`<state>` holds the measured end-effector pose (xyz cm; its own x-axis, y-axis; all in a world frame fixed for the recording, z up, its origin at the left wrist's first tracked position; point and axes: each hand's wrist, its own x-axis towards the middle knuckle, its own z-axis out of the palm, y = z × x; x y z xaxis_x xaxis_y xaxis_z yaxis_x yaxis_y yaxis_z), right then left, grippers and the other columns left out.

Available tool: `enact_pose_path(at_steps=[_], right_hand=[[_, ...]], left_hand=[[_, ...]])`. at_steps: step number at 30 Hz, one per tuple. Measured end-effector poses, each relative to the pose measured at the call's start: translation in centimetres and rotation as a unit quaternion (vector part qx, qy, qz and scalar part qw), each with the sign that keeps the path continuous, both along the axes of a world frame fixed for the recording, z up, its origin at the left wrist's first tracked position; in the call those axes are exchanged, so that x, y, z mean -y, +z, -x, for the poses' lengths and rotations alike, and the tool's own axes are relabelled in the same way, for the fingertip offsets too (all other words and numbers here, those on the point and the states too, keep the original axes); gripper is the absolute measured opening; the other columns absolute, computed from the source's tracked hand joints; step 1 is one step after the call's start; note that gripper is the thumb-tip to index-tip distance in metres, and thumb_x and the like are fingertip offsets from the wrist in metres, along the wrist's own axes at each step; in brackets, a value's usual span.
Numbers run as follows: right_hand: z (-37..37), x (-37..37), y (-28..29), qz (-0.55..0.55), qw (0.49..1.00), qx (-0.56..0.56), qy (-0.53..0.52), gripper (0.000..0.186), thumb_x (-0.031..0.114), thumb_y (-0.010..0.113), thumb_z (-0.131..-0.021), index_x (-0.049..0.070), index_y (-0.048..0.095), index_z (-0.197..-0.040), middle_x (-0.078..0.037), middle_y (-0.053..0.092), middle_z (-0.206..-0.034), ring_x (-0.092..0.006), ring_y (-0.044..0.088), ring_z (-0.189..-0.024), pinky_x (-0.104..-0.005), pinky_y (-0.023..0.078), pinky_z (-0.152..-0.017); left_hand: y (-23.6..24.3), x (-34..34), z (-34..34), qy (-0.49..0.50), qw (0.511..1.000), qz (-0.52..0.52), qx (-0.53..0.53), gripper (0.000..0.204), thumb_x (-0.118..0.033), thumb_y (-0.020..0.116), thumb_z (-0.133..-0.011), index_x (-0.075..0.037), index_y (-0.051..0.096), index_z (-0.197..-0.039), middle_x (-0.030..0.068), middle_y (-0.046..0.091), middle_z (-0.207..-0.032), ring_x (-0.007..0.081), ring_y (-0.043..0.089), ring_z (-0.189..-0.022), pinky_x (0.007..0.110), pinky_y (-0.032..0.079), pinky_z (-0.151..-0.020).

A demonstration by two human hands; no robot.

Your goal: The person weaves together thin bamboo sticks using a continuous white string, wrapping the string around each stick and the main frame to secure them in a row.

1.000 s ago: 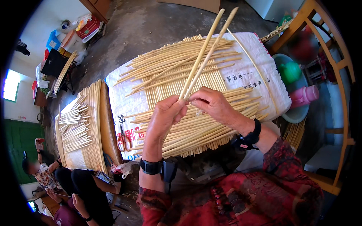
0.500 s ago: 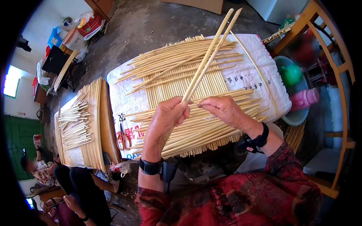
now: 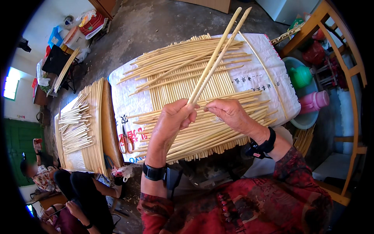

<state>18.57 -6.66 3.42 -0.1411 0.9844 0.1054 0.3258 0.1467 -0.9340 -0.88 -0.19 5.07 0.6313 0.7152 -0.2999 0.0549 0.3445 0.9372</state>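
My left hand [image 3: 177, 117] is closed round two long, pale peeled rods [image 3: 217, 54], which rise from the fist and cross low down, their tips spreading apart over the far side of the table. My right hand [image 3: 228, 113] is beside it with thumb and finger pinched together. Something thin shows between the two hands, too small to name. Beneath them lies a mat of rods laid side by side [image 3: 187, 93]. Loose rods cover its far part [image 3: 183, 58] and its near part [image 3: 218, 136].
White printed sacking [image 3: 132, 97] covers the table. Orange-handled scissors [image 3: 125, 144] lie at its left. A second table with rods [image 3: 93, 128] stands left, two people [image 3: 83, 185] sitting near it. At right are a blue basin [image 3: 302, 121] and a wooden frame [image 3: 344, 58].
The two rods and both hands keep almost the same place and grip. The view has shifted very slightly.
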Motion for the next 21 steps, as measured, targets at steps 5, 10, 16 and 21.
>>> enact_pose_path(at_steps=[5,10,16,21], right_hand=[[0.37,0.01,0.44,0.004,1.000,0.020,0.001,0.015,0.013,0.055,-0.086,0.000,0.059,-0.092,-0.012,0.060,-0.076,-0.0215,0.059,-0.070,-0.0288,0.046,-0.063],[0.49,0.04,0.06,-0.015,1.000,0.016,-0.006,0.015,0.013,0.054,-0.086,0.000,0.059,-0.092,-0.013,0.060,-0.076,-0.0224,0.059,-0.068,-0.0295,0.045,-0.062],[0.59,-0.39,0.54,0.030,0.999,0.013,-0.003,0.015,0.013,0.053,-0.087,0.000,0.059,-0.091,-0.012,0.059,-0.072,-0.0183,0.058,-0.065,-0.0284,0.044,-0.060],[0.22,-0.57,0.12,0.041,0.999,0.010,0.002,0.016,0.014,0.053,-0.087,0.000,0.059,-0.091,-0.009,0.058,-0.069,-0.0135,0.054,-0.061,-0.0264,0.044,-0.058]], left_hand=[[-0.56,-0.06,0.15,-0.005,1.000,0.010,0.012,0.022,-0.020,0.050,-0.091,0.000,0.059,-0.094,0.0013,0.051,-0.064,0.0031,0.037,-0.049,0.016,0.028,-0.043],[-0.45,0.12,-0.07,-0.005,1.000,0.005,0.010,0.022,-0.020,0.050,-0.091,0.000,0.060,-0.094,0.0017,0.052,-0.065,0.0031,0.037,-0.049,0.016,0.028,-0.043],[-0.32,-0.16,0.05,-0.004,1.000,0.009,0.005,0.022,-0.019,0.050,-0.091,-0.001,0.060,-0.097,0.0021,0.054,-0.066,0.0031,0.039,-0.050,0.015,0.030,-0.043],[-0.37,-0.32,0.17,-0.027,0.999,-0.033,-0.026,0.022,-0.015,0.047,-0.090,0.001,0.059,-0.100,0.0018,0.055,-0.066,0.0042,0.043,-0.050,0.017,0.034,-0.044]])
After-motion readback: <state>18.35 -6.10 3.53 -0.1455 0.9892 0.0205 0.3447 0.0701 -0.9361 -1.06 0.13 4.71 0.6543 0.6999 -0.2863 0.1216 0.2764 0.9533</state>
